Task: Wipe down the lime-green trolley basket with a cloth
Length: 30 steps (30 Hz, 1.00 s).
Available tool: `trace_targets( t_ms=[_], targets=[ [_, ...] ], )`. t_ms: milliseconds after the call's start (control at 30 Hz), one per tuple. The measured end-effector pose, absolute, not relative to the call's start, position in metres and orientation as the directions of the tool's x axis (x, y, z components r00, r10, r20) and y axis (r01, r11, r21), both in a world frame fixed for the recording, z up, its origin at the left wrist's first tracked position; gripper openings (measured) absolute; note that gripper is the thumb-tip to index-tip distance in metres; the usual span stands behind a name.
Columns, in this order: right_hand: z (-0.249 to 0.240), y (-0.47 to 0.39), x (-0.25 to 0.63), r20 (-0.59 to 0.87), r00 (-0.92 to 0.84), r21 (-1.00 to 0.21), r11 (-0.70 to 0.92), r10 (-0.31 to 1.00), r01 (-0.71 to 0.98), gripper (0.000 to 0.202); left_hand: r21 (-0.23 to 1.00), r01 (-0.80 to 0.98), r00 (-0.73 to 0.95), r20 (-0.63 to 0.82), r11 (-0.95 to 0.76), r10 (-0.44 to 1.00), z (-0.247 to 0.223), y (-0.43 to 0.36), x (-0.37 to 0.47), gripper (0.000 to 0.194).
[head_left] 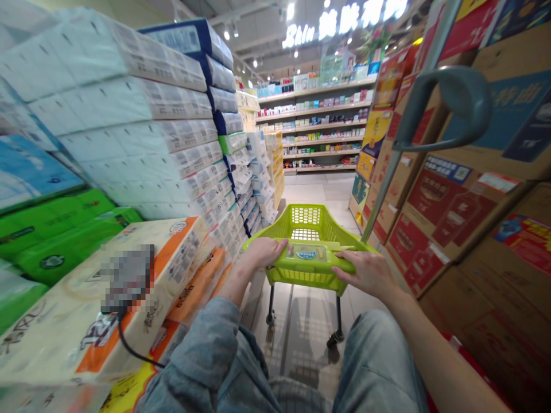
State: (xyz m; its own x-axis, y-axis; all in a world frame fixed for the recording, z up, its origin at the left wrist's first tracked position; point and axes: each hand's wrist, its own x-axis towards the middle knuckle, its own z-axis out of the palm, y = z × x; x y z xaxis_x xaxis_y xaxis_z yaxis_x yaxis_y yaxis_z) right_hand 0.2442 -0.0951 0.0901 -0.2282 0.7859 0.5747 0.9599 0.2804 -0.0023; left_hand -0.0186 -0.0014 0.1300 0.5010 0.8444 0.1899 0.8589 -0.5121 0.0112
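A small lime-green shopping cart (306,276) stands straight ahead of my knees, its slotted basket pointing up the aisle. My left hand (267,252) is closed over the left end of the cart's handlebar. Around the bar's right end my right hand (364,267) is closed, thumb toward the middle. Between the hands, a clear panel with a blue-and-white label (306,253) sits on the bar. A pole with a grey loop handle (445,109) rises at the cart's right side, near my right hand. No goods show in the visible part of the basket.
Tall stacks of packaged tissues (167,132) line the left side. A pixelated dark device (131,277) with a cable lies on a cream-and-orange pack (55,321). Cardboard cartons (447,201) wall the right side. Tiled floor (318,189) leads to stocked shelves (318,115).
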Motion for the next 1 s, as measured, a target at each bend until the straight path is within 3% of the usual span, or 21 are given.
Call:
trace_targets(
  t_ms=[133, 433, 633, 800, 1000],
  targets=[
    [0.09, -0.092, 0.247, 0.58, -0.242, -0.012, 0.305, 0.778, 0.952, 0.037, -0.075, 0.907, 0.418, 0.272, -0.414, 0.867, 0.121, -0.018, -0.021, 0.067],
    [0.087, -0.089, 0.252, 0.575, -0.266, -0.011, 0.332, 0.774, 0.943, 0.038, 0.065, 0.842, 0.314, 0.749, -0.536, 0.584, 0.069, -0.053, -0.027, 0.034],
    [0.086, -0.085, 0.257, 0.585, -0.274, -0.025, 0.354, 0.764, 0.935, 0.037, -0.007, 0.765, 0.471, 0.688, -0.644, 0.552, 0.066, -0.067, -0.036, 0.052],
    [0.088, -0.083, 0.258, 0.572, -0.277, -0.023, 0.352, 0.772, 0.936, 0.037, -0.138, 0.706, 0.589, 0.661, -0.695, 0.466, 0.064, -0.066, -0.046, 0.055],
    [0.087, -0.082, 0.257, 0.588, -0.277, -0.006, 0.347, 0.76, 0.938, 0.039, -0.195, 0.689, 0.626, 0.645, -0.698, 0.438, 0.069, -0.073, -0.017, 0.052]
  ],
)
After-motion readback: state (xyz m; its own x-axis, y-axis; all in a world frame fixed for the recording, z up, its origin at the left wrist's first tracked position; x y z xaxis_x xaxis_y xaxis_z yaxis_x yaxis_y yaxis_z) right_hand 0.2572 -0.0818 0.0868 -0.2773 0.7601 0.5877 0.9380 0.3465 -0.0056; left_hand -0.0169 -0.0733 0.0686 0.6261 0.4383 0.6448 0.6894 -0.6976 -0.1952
